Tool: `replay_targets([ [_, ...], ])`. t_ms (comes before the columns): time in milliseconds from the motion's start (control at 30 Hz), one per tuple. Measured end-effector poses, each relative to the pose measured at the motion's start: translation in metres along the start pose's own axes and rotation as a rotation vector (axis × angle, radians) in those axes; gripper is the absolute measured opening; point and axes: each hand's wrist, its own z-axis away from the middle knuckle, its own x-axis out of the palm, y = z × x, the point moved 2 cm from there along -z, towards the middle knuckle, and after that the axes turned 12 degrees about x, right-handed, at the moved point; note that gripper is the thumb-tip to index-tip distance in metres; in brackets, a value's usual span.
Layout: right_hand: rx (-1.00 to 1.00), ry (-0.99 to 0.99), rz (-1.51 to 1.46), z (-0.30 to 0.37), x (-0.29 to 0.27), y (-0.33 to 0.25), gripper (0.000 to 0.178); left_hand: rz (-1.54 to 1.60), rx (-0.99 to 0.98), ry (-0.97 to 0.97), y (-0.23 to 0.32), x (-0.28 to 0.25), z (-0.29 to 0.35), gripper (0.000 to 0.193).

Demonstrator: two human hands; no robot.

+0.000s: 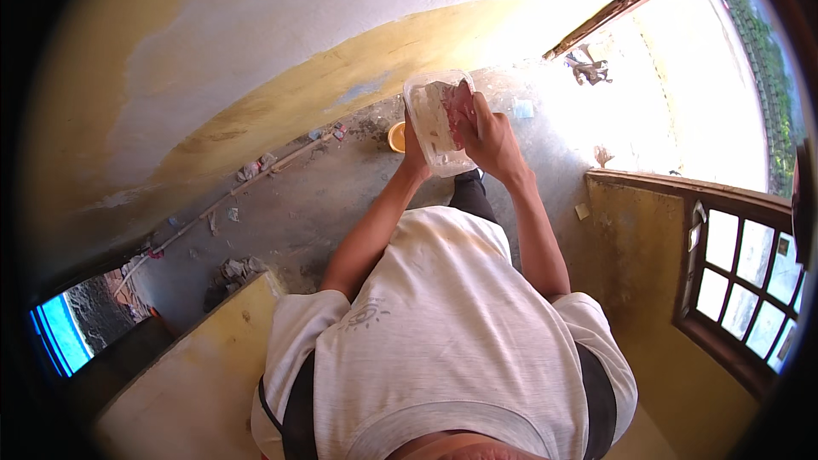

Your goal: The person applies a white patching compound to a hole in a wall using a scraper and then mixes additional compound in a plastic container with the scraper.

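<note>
Grasping a reddish flat piece (pixel 460 111), the right hand (pixel 495 146) is held at a clear tub (pixel 445 163), gripped along its left side by the left hand (pixel 414 152). Above a grey floor (pixel 294 204) the tub is supported.

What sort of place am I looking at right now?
Probably a room in a worn building, perhaps mid-renovation: the wall is patchy yellow and white, scraps litter the grey floor, and a clear tub holds what looks like pale paste.
</note>
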Motion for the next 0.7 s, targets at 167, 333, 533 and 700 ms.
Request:
replay_targets([
  [167, -0.119, -0.038, -0.069, -0.036, -0.067, 0.036, 0.047, 0.537, 0.035, -0.298, -0.060, 0.049, -0.063, 0.069],
  [333, -0.117, 0.034, 0.030, -0.076, -0.144, 0.066, 0.025, -0.017, 0.152, 0.078, -0.087, 0.109, -0.111, 0.066],
  [533, -0.074, 0.068, 0.304, -0.111, -0.186, 0.096, 0.025, -0.051, 0.185, 0.160, -0.113, 0.130, -0.139, 0.060],
  [700, -0.106, 0.006, 0.257, -0.113, -0.169, 0.086, 0.036, 0.027, 0.214, 0.093, -0.121, 0.122, -0.153, 0.058],
])
